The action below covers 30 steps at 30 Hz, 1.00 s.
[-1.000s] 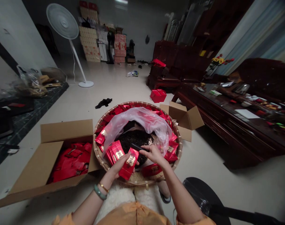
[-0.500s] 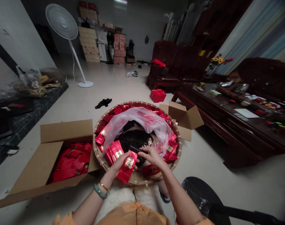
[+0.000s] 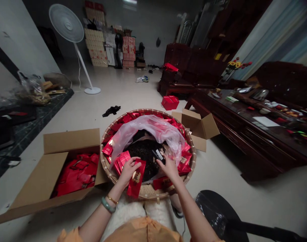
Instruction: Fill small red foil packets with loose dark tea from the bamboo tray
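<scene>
The red foil packet (image 3: 136,183) hangs nearly upright from the left hand (image 3: 128,172), whose fingers pinch its top edge, just above the near rim of the tray. Gold label on the packet's front. The right hand (image 3: 169,168) has its fingers bunched, pinching a small black object (image 3: 158,155) over the tea; exactly what the object is can't be told. Both hands are close together, not touching.

Under them is a heap of dark loose tea (image 3: 140,158) in a round woven bamboo tray (image 3: 153,194), partly covered by a clear plastic bag (image 3: 148,134) bunched along the far side. More red packets (image 3: 121,161) lie around the heap inside the tray, some tucked under the bag.

Tray sits on the floor, at the person's white fleecy lap (image 3: 125,215). Jade bangle (image 3: 108,205) and gold bracelet (image 3: 112,200) on the left wrist; orange sleeves. Just left of the tray, an open cardboard box (image 3: 72,141) is filled with red packets; a smaller open cardboard box (image 3: 199,129) stands behind it on the right. Farther off: a red box (image 3: 170,102) and a black cloth (image 3: 111,110) on the floor, a dark wooden tabletop (image 3: 244,111) with clutter on the right, a standing fan (image 3: 66,23) and stacked cartons (image 3: 96,47) at the back.
</scene>
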Tool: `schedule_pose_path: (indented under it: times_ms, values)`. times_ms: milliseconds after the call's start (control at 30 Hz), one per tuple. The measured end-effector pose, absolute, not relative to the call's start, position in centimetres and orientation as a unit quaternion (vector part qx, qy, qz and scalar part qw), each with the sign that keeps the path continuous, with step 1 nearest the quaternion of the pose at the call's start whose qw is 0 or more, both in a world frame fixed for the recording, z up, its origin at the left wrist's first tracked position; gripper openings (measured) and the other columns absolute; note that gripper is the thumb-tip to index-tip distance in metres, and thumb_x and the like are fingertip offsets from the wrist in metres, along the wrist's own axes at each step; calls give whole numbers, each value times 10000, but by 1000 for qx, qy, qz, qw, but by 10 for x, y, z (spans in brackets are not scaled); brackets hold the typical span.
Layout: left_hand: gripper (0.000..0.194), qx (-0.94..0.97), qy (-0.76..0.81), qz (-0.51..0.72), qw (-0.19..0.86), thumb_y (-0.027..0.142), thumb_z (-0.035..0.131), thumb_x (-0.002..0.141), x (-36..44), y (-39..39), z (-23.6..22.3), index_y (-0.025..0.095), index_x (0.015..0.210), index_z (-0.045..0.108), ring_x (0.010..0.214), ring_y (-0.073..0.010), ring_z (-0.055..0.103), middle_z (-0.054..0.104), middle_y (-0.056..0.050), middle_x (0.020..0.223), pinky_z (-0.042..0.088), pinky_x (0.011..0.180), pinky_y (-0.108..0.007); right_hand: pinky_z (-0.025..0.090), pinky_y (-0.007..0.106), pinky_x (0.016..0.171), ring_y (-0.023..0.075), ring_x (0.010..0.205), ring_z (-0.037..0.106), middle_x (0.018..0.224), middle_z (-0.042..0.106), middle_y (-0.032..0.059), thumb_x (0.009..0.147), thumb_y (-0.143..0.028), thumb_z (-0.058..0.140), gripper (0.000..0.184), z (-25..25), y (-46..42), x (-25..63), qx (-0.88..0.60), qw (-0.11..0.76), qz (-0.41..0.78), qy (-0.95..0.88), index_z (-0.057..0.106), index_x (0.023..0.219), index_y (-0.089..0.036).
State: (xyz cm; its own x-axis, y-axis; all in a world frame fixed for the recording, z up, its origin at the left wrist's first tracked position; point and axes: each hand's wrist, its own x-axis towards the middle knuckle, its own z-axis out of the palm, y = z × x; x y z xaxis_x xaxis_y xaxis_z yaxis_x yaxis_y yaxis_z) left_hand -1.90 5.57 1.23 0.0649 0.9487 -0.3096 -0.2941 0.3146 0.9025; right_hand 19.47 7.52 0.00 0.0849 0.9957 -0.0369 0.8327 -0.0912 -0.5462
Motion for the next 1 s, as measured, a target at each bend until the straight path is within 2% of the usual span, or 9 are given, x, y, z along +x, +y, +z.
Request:
schedule_pose_path:
  times_ms: [133, 233, 333, 400, 567, 667, 767, 867, 1000]
  values:
    - [381, 361, 525, 477, 606, 459, 721, 578, -16, 59, 9, 144, 767, 617, 605, -146, 597, 646, -3, 646, 458, 600, -251, 425, 393, 798, 316, 992, 577, 999, 649, 178, 791, -457, 571, 471, -10, 71, 198, -734, 141, 129, -652, 572, 1152, -155]
    - [363, 397, 547, 472, 566, 474, 701, 586, -14, 60, 4, 138, 710, 643, 614, -151, 587, 648, -11, 641, 448, 596, -250, 409, 415, 836, 305, 996, 559, 1021, 635, 176, 817, -419, 546, 397, -9, 71, 192, -708, 198, 115, -668, 598, 1109, -155]
    - [353, 412, 551, 477, 546, 467, 686, 603, -12, 60, 0, 133, 714, 663, 607, -145, 571, 651, -13, 644, 440, 591, -244, 440, 349, 800, 227, 903, 587, 987, 652, 113, 860, -425, 475, 351, -2, 71, 176, -622, 315, 221, -682, 622, 1066, -182]
    - [345, 419, 547, 480, 543, 461, 673, 625, -11, 59, -2, 130, 719, 669, 591, -140, 558, 647, -14, 640, 433, 574, -239, 455, 284, 710, 181, 795, 598, 898, 672, 65, 827, -432, 527, 321, 3, 70, 164, -561, 363, 315, -674, 650, 999, -191]
    - [352, 437, 548, 476, 532, 470, 636, 678, -9, 57, -4, 120, 714, 661, 522, -117, 508, 609, 0, 588, 389, 500, -217, 378, 213, 527, 120, 571, 527, 604, 626, 7, 745, -364, 618, 235, 1, 66, 141, -547, 392, 412, -615, 651, 634, -160]
    - [381, 426, 543, 474, 547, 495, 612, 704, -8, 57, -2, 116, 665, 635, 469, -103, 482, 564, 13, 518, 362, 456, -205, 335, 199, 463, 97, 492, 479, 535, 581, -16, 714, -393, 639, 261, -4, 66, 139, -531, 412, 469, -573, 627, 614, -152]
    - [417, 383, 518, 471, 603, 513, 565, 743, -11, 60, -1, 109, 795, 655, 534, -129, 565, 637, -40, 615, 412, 468, -206, 273, 192, 370, 74, 361, 394, 425, 491, -58, 697, -483, 630, 335, -6, 67, 148, -528, 443, 538, -485, 584, 632, -158]
    - [454, 362, 535, 484, 591, 486, 567, 741, -22, 66, -4, 121, 1002, 636, 678, -163, 632, 691, -110, 828, 457, 495, -210, 273, 186, 326, 77, 315, 390, 389, 458, -83, 687, -530, 621, 369, -1, 73, 173, -560, 567, 490, -352, 544, 713, -170]
    - [379, 423, 599, 502, 458, 395, 532, 746, -44, 76, -18, 135, 1000, 638, 755, -191, 634, 686, -120, 948, 497, 585, -276, 454, 200, 433, 92, 427, 545, 521, 556, -81, 700, -476, 613, 329, 9, 85, 218, -531, 768, 321, -156, 471, 817, -203]
